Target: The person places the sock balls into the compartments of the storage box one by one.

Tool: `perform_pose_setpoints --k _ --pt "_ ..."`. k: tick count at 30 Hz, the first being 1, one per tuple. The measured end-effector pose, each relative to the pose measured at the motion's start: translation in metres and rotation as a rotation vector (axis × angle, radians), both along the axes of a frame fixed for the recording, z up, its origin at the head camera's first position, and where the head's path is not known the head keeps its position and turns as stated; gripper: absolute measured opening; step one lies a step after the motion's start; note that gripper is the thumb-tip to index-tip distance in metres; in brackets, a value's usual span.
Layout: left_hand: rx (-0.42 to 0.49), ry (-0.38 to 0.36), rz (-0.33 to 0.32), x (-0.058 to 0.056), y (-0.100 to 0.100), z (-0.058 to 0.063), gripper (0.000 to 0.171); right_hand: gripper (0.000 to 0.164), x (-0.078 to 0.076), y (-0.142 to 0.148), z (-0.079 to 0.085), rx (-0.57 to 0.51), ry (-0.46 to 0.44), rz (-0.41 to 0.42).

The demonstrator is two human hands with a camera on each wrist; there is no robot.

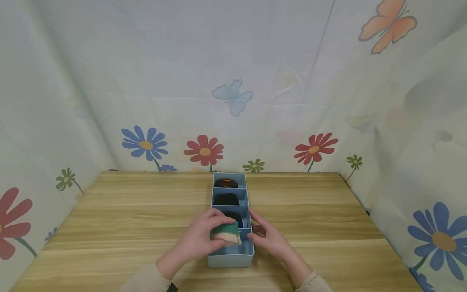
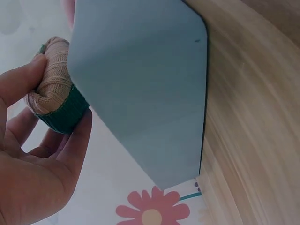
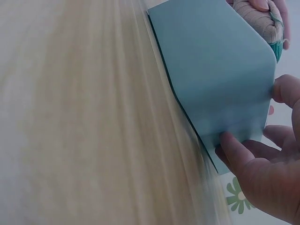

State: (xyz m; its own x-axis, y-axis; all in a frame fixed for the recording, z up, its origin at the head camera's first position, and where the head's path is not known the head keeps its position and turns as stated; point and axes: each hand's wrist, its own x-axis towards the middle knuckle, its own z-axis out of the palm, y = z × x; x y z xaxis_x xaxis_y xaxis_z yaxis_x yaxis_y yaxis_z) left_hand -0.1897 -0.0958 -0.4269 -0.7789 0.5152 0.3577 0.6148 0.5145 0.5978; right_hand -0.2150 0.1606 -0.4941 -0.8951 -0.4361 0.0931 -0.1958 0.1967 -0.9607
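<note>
My left hand (image 1: 202,235) pinches a rolled-up sock (image 1: 225,233), beige with a green ribbed band, over the front compartment of a long blue-grey divided box (image 1: 230,261). In the left wrist view the sock (image 2: 54,86) sits between thumb and fingers, beside the box wall (image 2: 140,84). With its fingertips, my right hand (image 1: 271,239) touches the outside of the box's right wall (image 3: 220,70); its fingers are loosely bent. Dark rolled items lie in the compartments behind: a black one with orange marks (image 1: 226,183), a black one (image 1: 226,199), and a dark bluish one (image 1: 237,219), partly hidden by my left hand.
The box stands lengthwise on a wood-grain table (image 1: 146,202), reaching toward its far edge. Behind and at both sides hangs a pale curtain (image 1: 175,73) printed with flowers and butterflies.
</note>
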Motion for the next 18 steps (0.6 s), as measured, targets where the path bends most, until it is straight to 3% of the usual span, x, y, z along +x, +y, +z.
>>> perform_pose_setpoints --k 12,18 --pt "-0.111 -0.029 -0.035 0.000 0.010 -0.011 0.043 0.072 0.000 0.001 0.001 0.032 -0.004 -0.004" --pt "-0.133 0.003 -0.053 0.000 0.013 -0.014 0.041 0.072 -0.001 0.001 0.001 0.027 -0.007 0.004"
